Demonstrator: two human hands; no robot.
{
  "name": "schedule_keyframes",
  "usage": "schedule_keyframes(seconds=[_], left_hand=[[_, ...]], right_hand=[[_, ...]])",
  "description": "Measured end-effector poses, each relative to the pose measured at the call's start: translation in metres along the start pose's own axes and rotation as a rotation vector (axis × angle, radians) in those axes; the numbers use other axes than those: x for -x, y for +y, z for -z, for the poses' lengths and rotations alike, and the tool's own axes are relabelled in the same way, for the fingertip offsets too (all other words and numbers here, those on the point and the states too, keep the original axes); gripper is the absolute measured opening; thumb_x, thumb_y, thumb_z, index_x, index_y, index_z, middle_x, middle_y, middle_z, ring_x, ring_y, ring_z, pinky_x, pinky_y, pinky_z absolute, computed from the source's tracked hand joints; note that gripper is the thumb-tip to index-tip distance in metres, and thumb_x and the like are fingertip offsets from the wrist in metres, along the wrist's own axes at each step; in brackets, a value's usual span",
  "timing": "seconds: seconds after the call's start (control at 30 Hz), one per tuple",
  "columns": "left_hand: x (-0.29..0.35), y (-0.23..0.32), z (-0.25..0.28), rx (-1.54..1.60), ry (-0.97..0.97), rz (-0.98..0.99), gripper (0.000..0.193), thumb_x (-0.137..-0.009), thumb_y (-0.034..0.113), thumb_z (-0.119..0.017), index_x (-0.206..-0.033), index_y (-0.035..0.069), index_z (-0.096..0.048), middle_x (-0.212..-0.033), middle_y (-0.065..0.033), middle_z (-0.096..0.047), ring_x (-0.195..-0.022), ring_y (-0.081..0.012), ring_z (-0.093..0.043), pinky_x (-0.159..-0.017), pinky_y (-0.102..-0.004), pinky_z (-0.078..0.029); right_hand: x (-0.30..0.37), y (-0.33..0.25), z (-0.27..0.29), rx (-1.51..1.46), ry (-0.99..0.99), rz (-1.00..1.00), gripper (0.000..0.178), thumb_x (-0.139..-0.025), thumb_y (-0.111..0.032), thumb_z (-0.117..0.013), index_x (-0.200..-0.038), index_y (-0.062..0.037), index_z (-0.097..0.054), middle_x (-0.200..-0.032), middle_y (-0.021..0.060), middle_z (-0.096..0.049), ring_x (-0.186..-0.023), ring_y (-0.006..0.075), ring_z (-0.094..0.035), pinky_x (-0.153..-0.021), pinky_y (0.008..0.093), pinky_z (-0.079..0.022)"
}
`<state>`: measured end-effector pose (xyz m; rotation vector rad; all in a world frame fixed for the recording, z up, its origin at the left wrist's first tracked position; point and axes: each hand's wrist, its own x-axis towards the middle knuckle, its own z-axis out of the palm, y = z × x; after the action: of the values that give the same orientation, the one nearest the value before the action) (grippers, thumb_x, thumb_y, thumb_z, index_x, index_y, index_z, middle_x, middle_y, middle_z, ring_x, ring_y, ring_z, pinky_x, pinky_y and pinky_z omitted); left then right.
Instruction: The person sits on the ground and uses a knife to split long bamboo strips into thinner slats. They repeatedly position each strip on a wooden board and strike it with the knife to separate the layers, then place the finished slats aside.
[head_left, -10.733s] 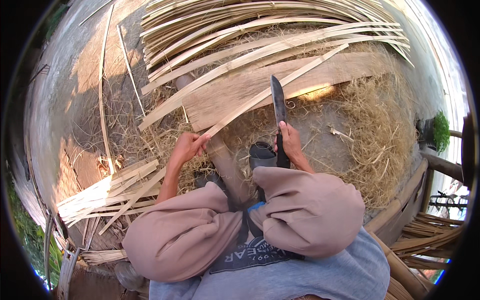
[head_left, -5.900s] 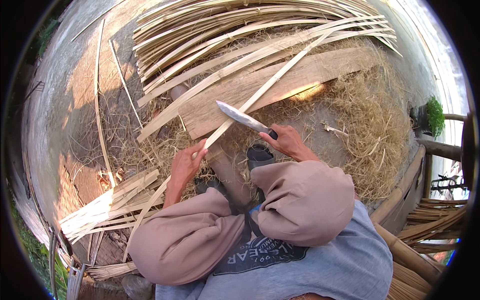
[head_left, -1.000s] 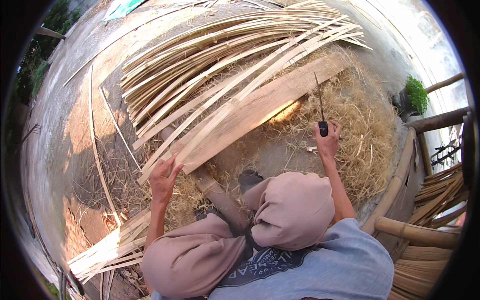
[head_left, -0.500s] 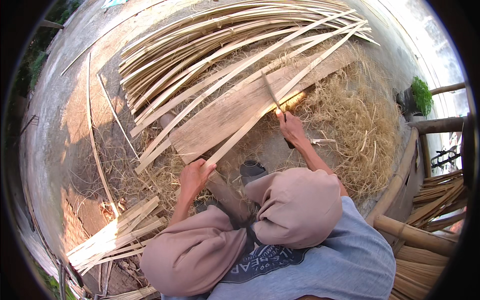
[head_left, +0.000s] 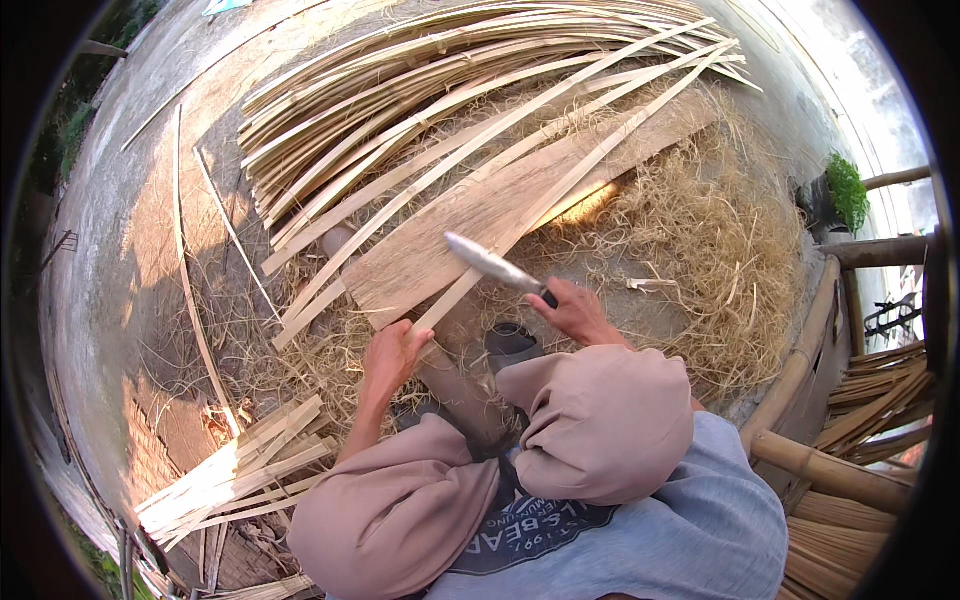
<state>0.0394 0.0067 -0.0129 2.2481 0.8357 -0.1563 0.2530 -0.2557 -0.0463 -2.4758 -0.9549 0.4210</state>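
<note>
Half a second back the right hand (head_left: 577, 312) was stretched out over the wide plank (head_left: 480, 215) with the knife (head_left: 497, 267) at arm's reach; now it has drawn in close to the knees and the blade lies angled across the long bamboo strip (head_left: 560, 190), its tip pointing away up-left from the knuckles. The left hand (head_left: 392, 355) has come up to meet it — by the look of it the person has taken up a fresh strip and is set to shave or split it.

The left fingers are curled shut round the strip's near end, which runs from that grip up past the blade and far out to the upper right over the plank. The right fingers are wrapped tight about the dark handle; the blade appears to rest on the strip just beyond the left fingertips, though actual contact is hard to judge.

Beyond the knife tip lies the fan of bamboo slats (head_left: 420, 90); right of the right hand, a heap of pale shavings (head_left: 720, 250); left of and below the left wrist, a bundle of short cut slats (head_left: 235, 470).

No packages, labels or signs show on the ground — only print on the person's grey shirt (head_left: 650, 530).
</note>
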Motion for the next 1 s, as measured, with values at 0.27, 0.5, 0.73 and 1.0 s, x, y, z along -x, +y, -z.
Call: schedule_keyframes(seconds=[0.27, 0.5, 0.73, 1.0], left_hand=[[0.007, -0.015, -0.002, -0.038, 0.006, 0.01, 0.051, -0.092, 0.053, -0.072, -0.084, 0.004, -0.064, -0.073, -0.0203, -0.066, -0.073, -0.0414, -0.065, -0.067, -0.0495, -0.047], [0.003, -0.023, 0.019, 0.166, -0.178, 0.238, 0.059, -0.093, 0.061, -0.069, -0.078, 0.004, -0.069, -0.061, -0.0075, -0.058, -0.06, -0.018, -0.056, -0.06, -0.0378, -0.043], [0.063, -0.087, 0.048, 0.114, 0.04, 0.336, 0.065, -0.091, 0.066, -0.068, -0.069, 0.005, -0.071, -0.055, -0.0093, -0.058, -0.054, -0.0237, -0.056, -0.057, -0.0399, -0.042], [0.107, -0.113, 0.08, 0.13, 0.072, 0.401, 0.053, -0.093, 0.05, -0.076, -0.068, 0.003, -0.069, -0.054, 0.0025, -0.054, -0.052, -0.0077, -0.045, -0.049, -0.0306, -0.032]], right_hand=[[-0.018, 0.014, 0.002, -0.027, 0.02, 0.119, 0.058, -0.102, -0.056, -0.056, -0.082, -0.0017, -0.056, -0.064, 0.0205, -0.061, -0.062, 0.037, -0.063, -0.06, 0.0508, -0.048], [-0.077, 0.057, 0.045, -0.13, 0.138, -0.323, 0.066, -0.102, -0.06, -0.054, -0.075, -0.0006, -0.057, -0.066, 0.0217, -0.064, -0.064, 0.0395, -0.065, -0.059, 0.0497, -0.048], [-0.053, 0.058, 0.032, -0.12, 0.124, -0.233, 0.064, -0.101, -0.06, -0.055, -0.077, -0.0013, -0.058, -0.065, 0.0191, -0.063, -0.064, 0.0379, -0.064, -0.061, 0.0499, -0.049], [-0.054, 0.056, 0.031, 0.058, 0.022, 0.032, 0.063, -0.103, -0.058, -0.051, -0.081, -0.0004, -0.062, -0.068, 0.0212, -0.064, -0.068, 0.0383, -0.068, -0.064, 0.0497, -0.051]])
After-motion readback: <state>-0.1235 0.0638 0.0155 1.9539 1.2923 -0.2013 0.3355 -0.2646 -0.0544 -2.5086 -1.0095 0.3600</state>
